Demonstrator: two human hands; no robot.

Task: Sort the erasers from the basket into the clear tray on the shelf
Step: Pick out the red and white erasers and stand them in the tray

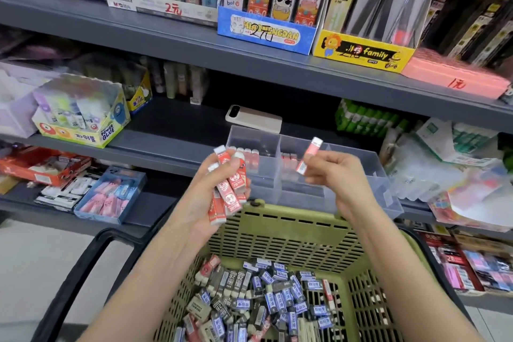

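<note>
Head view, shop shelving. In the centre of the frame the clear tray [363,189] sits on the front of a grey shelf [166,144], divided into compartments. A row of red-sleeved erasers [248,158] is stood upright in its left compartment, and a few more are seen in the middle one. Behind the tray a white power bank [254,118] lies flat. Green-capped sticks [366,119] are stacked at the right, and a display box [83,122] is set at the left.

The olive slatted basket [291,233] fills the lower frame, its far wall just below the tray's front edge and its black handle [91,258] folded down at the lower left. Loose erasers [263,300], mostly in blue or black sleeves, are heaped on its floor.

A bundle of red erasers [231,191] is gripped in the curled fingers of the left hand [200,203], held left of centre before the tray's left compartment. A single red eraser [309,157] is pinched at its lower end by the right hand [338,178], above the middle compartment. An open gap is left between the two hands, and the tray's right compartment is partly masked by the right hand.

Legible writing: "POWER GLUE" on the left display box; "2B" on the erasers; "family" on a yellow box [361,54] and "100 PCS" on the packs in it, upper right; handwritten "2元" on the neighbouring blue box [266,32].
</note>
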